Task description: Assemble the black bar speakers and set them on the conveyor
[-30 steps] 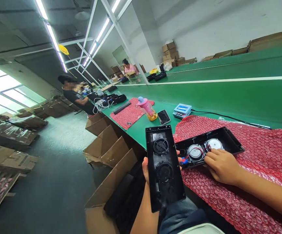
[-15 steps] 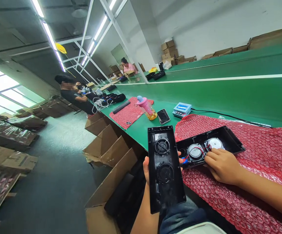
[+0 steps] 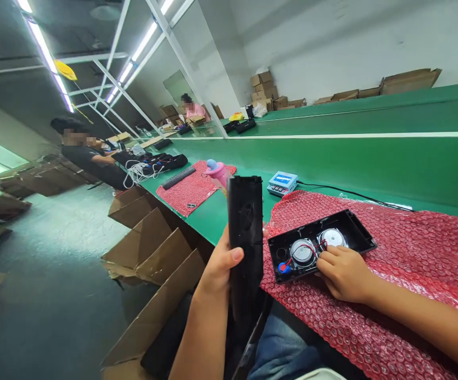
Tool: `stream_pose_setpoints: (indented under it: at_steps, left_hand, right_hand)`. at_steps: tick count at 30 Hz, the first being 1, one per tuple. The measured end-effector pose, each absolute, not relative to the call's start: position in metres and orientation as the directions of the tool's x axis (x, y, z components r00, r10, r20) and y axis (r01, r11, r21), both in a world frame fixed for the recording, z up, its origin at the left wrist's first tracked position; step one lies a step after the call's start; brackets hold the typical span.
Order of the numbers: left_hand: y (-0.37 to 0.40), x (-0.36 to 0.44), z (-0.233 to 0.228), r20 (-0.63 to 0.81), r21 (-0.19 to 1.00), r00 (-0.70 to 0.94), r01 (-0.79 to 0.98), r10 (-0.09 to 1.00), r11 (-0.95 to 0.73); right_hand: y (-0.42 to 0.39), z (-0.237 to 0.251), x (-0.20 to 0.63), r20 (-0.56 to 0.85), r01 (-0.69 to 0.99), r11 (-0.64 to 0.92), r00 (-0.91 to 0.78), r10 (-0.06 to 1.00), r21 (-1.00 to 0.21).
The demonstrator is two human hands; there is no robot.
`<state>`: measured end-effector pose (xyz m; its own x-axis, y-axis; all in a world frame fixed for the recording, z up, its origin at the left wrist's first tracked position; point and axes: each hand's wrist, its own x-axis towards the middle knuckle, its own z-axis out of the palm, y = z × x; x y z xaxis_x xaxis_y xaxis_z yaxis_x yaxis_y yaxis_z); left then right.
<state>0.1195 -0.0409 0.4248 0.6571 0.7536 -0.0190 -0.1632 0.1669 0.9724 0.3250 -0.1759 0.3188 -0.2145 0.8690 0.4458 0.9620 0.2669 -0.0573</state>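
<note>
The left hand (image 3: 216, 264) grips a black panel (image 3: 245, 232) edge-on and upright, fingers closed round it, off the surface's (image 3: 332, 163) near edge; the right hand (image 3: 342, 272) rests loosely curled, holding nothing, on a black tray (image 3: 319, 243) with two speakers (image 3: 303, 250) at 3 o'clock of the panel, on red bubble wrap (image 3: 411, 253).

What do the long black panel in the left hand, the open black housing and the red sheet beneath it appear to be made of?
Long black panel: seemingly moulded plastic, matt, with thin rigid edges.
Open black housing: likely the same plastic, with a slight sheen on its walls.
Red sheet: plastic bubble wrap, judging by its regular glossy bumps.
</note>
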Motion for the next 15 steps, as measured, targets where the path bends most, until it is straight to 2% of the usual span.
stream_pose_setpoints:
  at_steps: [4, 15]
  left_hand:
    - [-0.037, 0.133, 0.427, 0.143, 0.988, 0.617, -0.135, 0.774, -0.075]
    - [-0.044, 0.122, 0.411, 0.243, 0.911, 0.588, 0.137, 0.772, -0.390]
  right_hand:
    - [-0.175, 0.319, 0.324, 0.439, 0.963, 0.263, -0.215, 0.872, -0.051]
    - [-0.181, 0.310, 0.321, 0.437, 0.945, 0.326, -0.293, 0.850, 0.000]
